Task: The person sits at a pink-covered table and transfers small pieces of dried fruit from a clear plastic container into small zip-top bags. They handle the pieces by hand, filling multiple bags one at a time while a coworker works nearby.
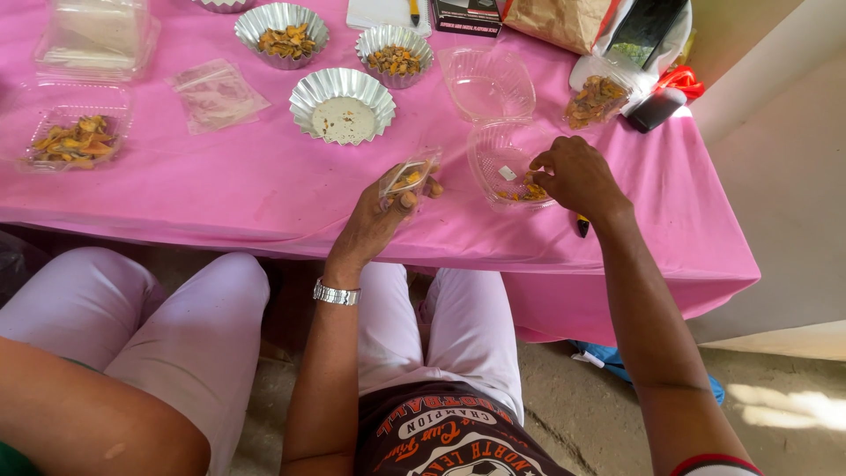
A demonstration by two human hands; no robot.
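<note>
The tabletop (264, 189) is covered in smooth pink cloth with a faint sheen; the small bag (407, 176) pinched in the left hand (374, 220) is thin clear plastic film, glossy and creased; the hinged container (502, 163) under the right hand (577, 176) is clear rigid plastic, ribbed and shiny; the fluted cups (342, 106) look like bright crinkled metal foil; the wristwatch band (337, 293) is polished metal links; the brown bag (560, 22) is matt paper
</note>
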